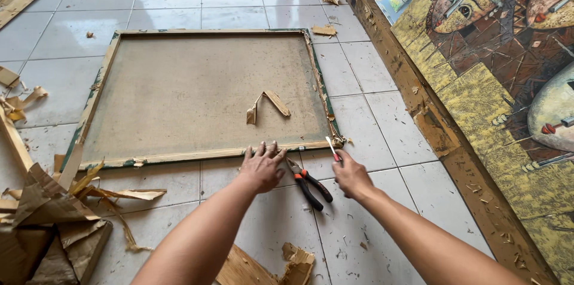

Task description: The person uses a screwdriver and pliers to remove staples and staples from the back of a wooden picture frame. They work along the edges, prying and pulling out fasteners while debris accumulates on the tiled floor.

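Observation:
A large stretched canvas lies face down on the tiled floor, with its wooden frame edge toward me. My left hand rests flat, fingers spread, on that near edge. My right hand grips a small screwdriver with a red handle, its tip pointing at the frame's near right corner. Pliers with red-and-black handles lie on the floor between my hands. A torn strip of brown paper lies on the canvas back.
Torn brown paper and cardboard scraps are heaped at the lower left. A large painted canvas in a worn wooden frame leans along the right. More scraps lie on the tiles beyond the frame, and a torn piece lies near me.

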